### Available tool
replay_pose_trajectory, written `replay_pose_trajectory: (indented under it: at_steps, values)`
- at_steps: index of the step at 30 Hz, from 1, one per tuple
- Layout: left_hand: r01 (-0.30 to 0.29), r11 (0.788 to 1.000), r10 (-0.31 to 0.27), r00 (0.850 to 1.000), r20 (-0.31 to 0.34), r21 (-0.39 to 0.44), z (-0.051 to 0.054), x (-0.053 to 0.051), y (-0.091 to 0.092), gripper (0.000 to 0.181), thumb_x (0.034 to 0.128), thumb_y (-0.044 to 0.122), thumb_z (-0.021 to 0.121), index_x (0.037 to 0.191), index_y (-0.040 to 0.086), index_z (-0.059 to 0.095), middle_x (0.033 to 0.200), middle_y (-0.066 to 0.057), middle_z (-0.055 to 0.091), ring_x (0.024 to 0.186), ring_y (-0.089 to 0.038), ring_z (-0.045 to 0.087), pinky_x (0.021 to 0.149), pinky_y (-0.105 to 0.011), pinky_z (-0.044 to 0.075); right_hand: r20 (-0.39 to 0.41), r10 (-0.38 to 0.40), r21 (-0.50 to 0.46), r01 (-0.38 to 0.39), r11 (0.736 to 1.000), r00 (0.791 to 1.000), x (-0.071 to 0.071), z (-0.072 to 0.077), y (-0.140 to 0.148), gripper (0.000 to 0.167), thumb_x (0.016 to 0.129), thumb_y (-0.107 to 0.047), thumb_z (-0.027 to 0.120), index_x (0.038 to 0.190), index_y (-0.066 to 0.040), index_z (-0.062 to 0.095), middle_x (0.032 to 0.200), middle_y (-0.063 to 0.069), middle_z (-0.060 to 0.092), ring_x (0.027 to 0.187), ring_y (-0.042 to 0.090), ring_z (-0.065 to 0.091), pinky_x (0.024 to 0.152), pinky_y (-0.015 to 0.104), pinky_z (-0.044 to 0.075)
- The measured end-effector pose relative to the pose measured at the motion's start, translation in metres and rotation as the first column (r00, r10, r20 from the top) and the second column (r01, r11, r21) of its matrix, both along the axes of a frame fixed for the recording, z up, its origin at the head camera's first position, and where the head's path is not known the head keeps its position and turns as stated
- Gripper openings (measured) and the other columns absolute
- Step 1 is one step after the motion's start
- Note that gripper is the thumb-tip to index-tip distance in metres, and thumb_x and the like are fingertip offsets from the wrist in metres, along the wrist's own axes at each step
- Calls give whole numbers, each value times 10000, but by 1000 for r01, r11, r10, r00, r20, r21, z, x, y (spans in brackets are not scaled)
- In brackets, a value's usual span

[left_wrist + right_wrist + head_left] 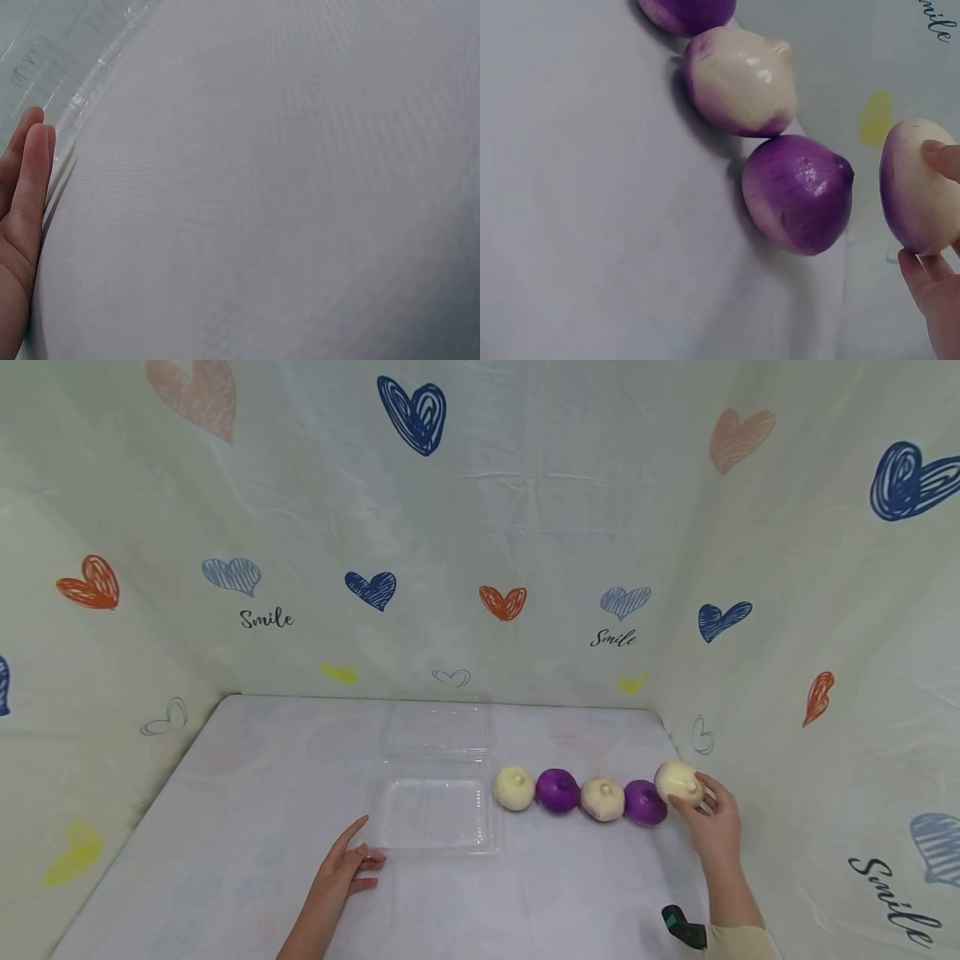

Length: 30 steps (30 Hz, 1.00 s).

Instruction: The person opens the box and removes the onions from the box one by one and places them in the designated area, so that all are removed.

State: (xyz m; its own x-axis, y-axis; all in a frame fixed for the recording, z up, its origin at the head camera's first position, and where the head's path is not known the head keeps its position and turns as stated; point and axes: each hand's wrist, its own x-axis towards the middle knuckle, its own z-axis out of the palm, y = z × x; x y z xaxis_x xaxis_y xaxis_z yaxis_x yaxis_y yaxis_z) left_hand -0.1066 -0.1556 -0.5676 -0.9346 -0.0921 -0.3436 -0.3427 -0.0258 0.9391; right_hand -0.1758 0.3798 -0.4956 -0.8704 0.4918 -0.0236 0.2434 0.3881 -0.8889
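Observation:
In the head view my right hand (717, 827) grips a cream-white onion (675, 778) between thumb and fingers, at the right end of a row. In the right wrist view this onion (909, 184) has a purple base and sits apart from its neighbour, a purple onion (799, 196). Leftward the row runs on with a cream onion (602, 799), another purple onion (557, 791) and a pale onion (514, 788). A clear plastic clamshell box (435, 852) lies opened flat left of them. Near its front left corner is my left hand (341, 868), fingers extended and holding nothing; contact with the box is unclear.
The box's lid (437, 727) lies toward the back wall. A white cloth covers the table (247, 810), and a heart-print curtain (450, 527) encloses it at the back and sides. A dark strap-like piece (682, 928) is by my right sleeve.

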Motion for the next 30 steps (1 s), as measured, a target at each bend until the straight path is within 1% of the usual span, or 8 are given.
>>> replay_pose_trajectory:
  at_steps: [3, 6, 7, 11, 14, 15, 22, 30]
  values:
    - [4, 1000, -4, 1000, -6, -7, 1, 1, 0, 491, 1034, 240, 470, 1505, 204, 336, 1053, -125, 663, 993, -234, 628, 761, -312, 550, 24, -8, 13, 7, 1000, 1000, -1, -4, 7, 711, 882, -110, 719, 1484, -27, 350, 1531, 227, 227, 1339, 411, 352, 1032, 381, 414]
    - [3, 1000, -3, 1000, -3, -6, 1, 1, 1, 494, 1033, 245, 472, 1505, 203, 334, 1056, -124, 662, 996, -234, 627, 763, -311, 549, 27, -16, 15, 16, 1000, 1000, -2, -9, 14, 710, 884, -116, 712, 1486, -29, 346, 1537, 231, 218, 1350, 426, 333, 1044, 492, 377]
    - [2, 1000, -2, 1000, -2, -5, 1, 1, 1, 494, 1033, 246, 474, 1505, 204, 335, 1057, -125, 662, 997, -236, 627, 764, -311, 549, 25, -17, 14, 17, 1000, 1000, -2, -10, 16, 711, 881, -113, 710, 1486, -26, 345, 1538, 238, 216, 1353, 436, 325, 1041, 507, 374]
    - [2, 1000, -2, 1000, 3, -5, 1, 1, 1, 502, 1029, 270, 486, 1504, 208, 335, 1061, -124, 661, 1004, -241, 626, 766, -313, 549, 37, -28, 25, 27, 999, 999, -4, -16, 25, 715, 886, -148, 716, 1486, -30, 345, 1526, 245, 244, 1343, 445, 326, 1031, 497, 392]
    - [4, 1000, -4, 1000, 3, -5, 0, 2, 0, 514, 1025, 290, 497, 1505, 208, 333, 1061, -122, 660, 1006, -241, 626, 766, -313, 549, 65, -25, 31, 23, 999, 998, -5, -18, 30, 712, 899, -164, 704, 1491, -26, 333, 1524, 246, 254, 1338, 444, 329, 1033, 509, 386]
    - [5, 1000, -5, 1000, 3, -4, 0, 1, 0, 513, 1025, 291, 497, 1504, 212, 334, 1061, -122, 659, 1006, -241, 625, 766, -313, 549, 68, -18, 27, 16, 1000, 998, -5, -18, 31, 710, 899, -146, 698, 1488, -11, 328, 1526, 257, 247, 1341, 450, 325, 1036, 533, 372]
    - [-1, 1000, 1, 1000, 7, 3, 0, 1, 0, 495, 1029, 260, 488, 1500, 222, 343, 1053, -126, 660, 997, -238, 630, 764, -314, 550, 125, -1, 28, -3, 1000, 992, -4, -19, 36, 720, 907, -152, 676, 1499, -2, 295, 1522, 282, 238, 1336, 466, 320, 1038, 552, 355]
    - [-2, 1000, 2, 1000, 5, 0, -1, 0, 0, 495, 1029, 255, 486, 1501, 220, 343, 1051, -125, 661, 995, -238, 630, 763, -314, 551, 121, 10, 23, -12, 1000, 993, -5, -30, 44, 717, 905, -115, 678, 1491, 25, 289, 1522, 290, 235, 1335, 475, 319, 1037, 544, 351]
